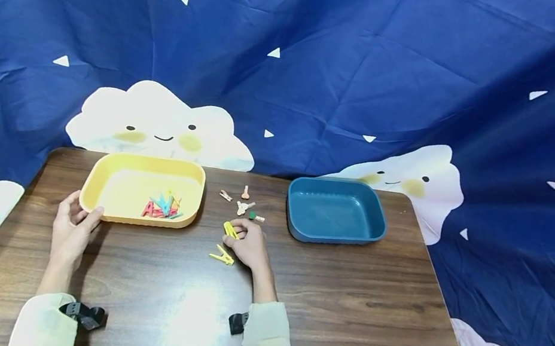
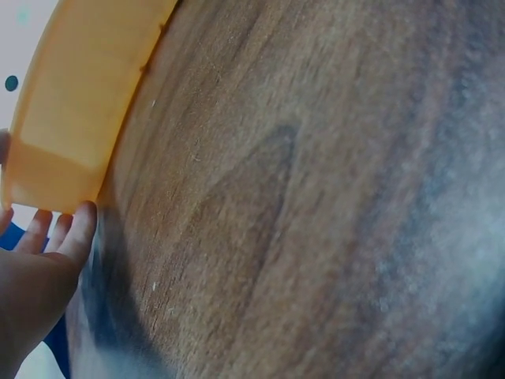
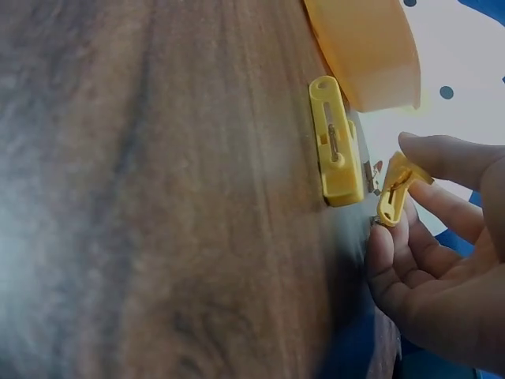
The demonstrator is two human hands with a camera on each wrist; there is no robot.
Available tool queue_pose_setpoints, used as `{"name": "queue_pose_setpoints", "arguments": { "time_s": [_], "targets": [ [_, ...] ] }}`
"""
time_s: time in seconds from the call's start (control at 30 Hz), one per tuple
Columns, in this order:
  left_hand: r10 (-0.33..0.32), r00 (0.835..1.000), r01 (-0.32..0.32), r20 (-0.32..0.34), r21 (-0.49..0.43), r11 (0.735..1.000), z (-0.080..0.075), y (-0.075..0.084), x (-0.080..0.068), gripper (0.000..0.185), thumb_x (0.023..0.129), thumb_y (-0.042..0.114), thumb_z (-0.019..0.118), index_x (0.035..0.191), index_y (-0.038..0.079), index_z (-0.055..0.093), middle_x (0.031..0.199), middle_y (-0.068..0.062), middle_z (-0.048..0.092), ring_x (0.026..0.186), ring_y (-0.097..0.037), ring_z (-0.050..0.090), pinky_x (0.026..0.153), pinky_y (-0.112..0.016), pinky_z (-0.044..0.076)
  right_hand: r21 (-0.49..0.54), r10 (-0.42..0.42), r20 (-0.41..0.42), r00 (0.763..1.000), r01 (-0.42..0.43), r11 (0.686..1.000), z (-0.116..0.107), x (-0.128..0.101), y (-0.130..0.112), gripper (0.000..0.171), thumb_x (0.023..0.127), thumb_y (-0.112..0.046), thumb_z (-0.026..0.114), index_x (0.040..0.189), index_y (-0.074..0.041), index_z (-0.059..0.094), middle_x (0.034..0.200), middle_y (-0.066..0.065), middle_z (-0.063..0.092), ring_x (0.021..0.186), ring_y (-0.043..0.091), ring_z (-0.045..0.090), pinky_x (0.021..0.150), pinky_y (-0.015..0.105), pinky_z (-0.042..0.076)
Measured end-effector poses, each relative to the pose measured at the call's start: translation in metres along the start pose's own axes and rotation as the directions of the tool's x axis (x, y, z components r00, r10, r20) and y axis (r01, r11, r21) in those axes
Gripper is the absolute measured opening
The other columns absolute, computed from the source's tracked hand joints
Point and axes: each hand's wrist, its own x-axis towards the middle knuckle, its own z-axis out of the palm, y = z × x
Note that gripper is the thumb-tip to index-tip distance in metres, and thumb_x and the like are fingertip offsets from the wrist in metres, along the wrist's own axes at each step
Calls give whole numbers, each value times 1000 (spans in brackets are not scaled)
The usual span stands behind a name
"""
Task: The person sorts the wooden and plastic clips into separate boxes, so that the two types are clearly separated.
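My right hand [image 1: 249, 245] pinches a yellow clothespin [image 3: 396, 189] between thumb and fingers, just above the table. A second yellow clothespin [image 1: 223, 255] lies on the wood, nearer to me; the right wrist view shows this other clothespin [image 3: 336, 142] close to the held one. My left hand [image 1: 70, 234] grips the near left corner of a yellow tray [image 1: 139, 222], with the thumb at the rim and the fingers round the outer wall. Inside the tray, on its right side, is a pile of red, blue and yellow clothespins [image 1: 163, 206].
A dark blue tray [image 1: 333, 239] stands to the right on the wooden table [image 1: 368, 320]. Between the trays lie several small wooden clips, among them a clip with a green end [image 1: 252, 215]. A blue curtain [image 1: 289, 96] with clouds hangs behind the table.
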Motion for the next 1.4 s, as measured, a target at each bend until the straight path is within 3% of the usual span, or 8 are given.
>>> {"name": "queue_pose_setpoints", "arguments": {
  "time_s": [0.23,0.53,0.77,0.9,1.17,1.4],
  "targets": [
    [0,1000,0,2,4,1000,0,0,-2,66,94,1,69,152,16,39,120,4,46,103,-4,54,75,-9,52,61,-13,-62,998,17,998,-2,4,-3,30,84,-6,81,113,-4,73,97,4,68,87,19,63,76,26,52],
    [-2,1000,2,-7,0,1000,-1,0,-1,67,94,3,70,152,16,39,121,5,46,103,-4,53,74,-9,52,24,-27,-106,994,29,999,-5,15,-14,29,81,-2,80,109,-7,73,96,1,67,84,14,58,77,27,49],
    [-14,1000,14,1,5,1000,0,1,-1,69,94,5,70,154,17,38,122,6,46,106,-5,52,74,-8,52,60,-28,-128,991,36,998,-4,22,-25,28,80,-4,81,106,-6,70,94,2,63,86,24,59,72,24,45],
    [-16,1000,16,1,-10,1000,0,1,-1,68,94,3,69,154,17,38,122,5,46,106,-5,53,75,-9,52,82,-22,-130,991,33,996,-4,25,-32,28,81,-9,84,105,-7,70,92,2,62,85,25,60,69,21,44],
    [1,1000,-1,7,-36,999,1,0,-1,66,94,0,68,151,16,40,121,4,47,104,-4,54,76,-9,52,67,-27,-127,992,36,997,-3,27,-41,27,83,-18,85,105,-10,72,90,-4,63,78,11,57,68,20,44],
    [-1,1000,1,-2,-17,1000,0,1,-2,66,94,2,69,151,16,40,120,4,48,103,-4,54,75,-9,52,29,-105,-83,991,108,994,3,34,-52,25,84,-11,81,107,-6,71,91,1,65,82,14,58,74,22,45]
  ]
}}
